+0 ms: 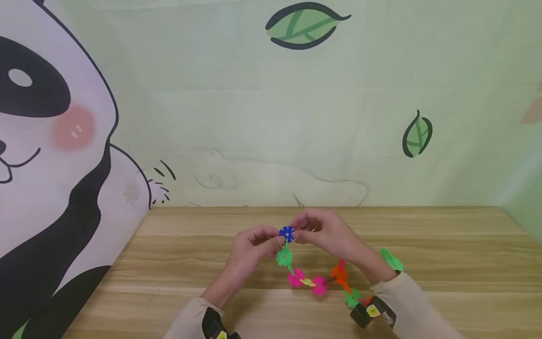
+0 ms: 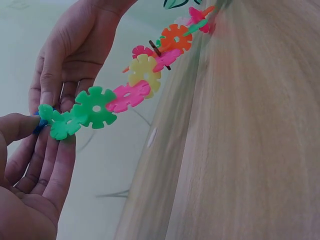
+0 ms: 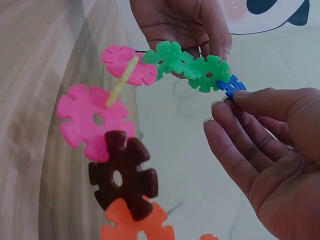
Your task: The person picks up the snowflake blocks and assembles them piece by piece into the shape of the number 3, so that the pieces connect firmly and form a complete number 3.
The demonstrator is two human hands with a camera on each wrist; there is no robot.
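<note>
A chain of notched plastic flower discs hangs in a curve between and below my hands. At its upper end is a small blue disc (image 1: 286, 234), meeting a green disc (image 1: 284, 257). My left hand (image 1: 254, 247) pinches the chain's end where blue and green meet. My right hand (image 1: 328, 230) holds the blue disc (image 3: 231, 86) between thumb and fingertips. Past the green discs (image 2: 97, 108) come pink (image 2: 129, 96), yellow (image 2: 145, 75), pink, brown (image 3: 122, 175) and orange (image 1: 338, 274) ones. Part of the chain is hidden behind my right forearm and wristband.
Beneath my hands lies a wood-grain table (image 1: 203, 263). A backdrop (image 1: 237, 117) with a painted panda (image 1: 84, 188) and leaves rises behind its far edge. More green discs (image 1: 391, 260) show beyond my right wrist.
</note>
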